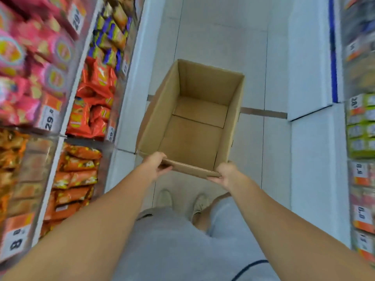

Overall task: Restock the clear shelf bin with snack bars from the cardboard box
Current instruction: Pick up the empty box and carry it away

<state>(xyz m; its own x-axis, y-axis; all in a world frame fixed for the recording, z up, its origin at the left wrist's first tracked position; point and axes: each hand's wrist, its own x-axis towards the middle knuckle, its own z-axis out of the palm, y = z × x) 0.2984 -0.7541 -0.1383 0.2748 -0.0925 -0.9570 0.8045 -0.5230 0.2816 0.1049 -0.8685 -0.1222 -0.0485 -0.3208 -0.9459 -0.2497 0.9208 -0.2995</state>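
An open cardboard box (192, 134) hangs in front of me above the aisle floor, its brown inside bare with no snack bars showing. My left hand (157, 165) grips the near rim at its left corner. My right hand (225, 173) grips the same rim at the right corner. On the left shelving, clear bins hold snack packs: orange ones (75, 175) low down, red-orange ones (95, 102) above them, blue and gold ones (110, 31) farther along.
White tiled floor (223, 37) runs ahead between two shelf rows. Pink packs (30, 57) and price tags fill the upper left shelf. Green and yellow packs (361, 126) line the right shelf. My shoes (182, 199) stand below the box.
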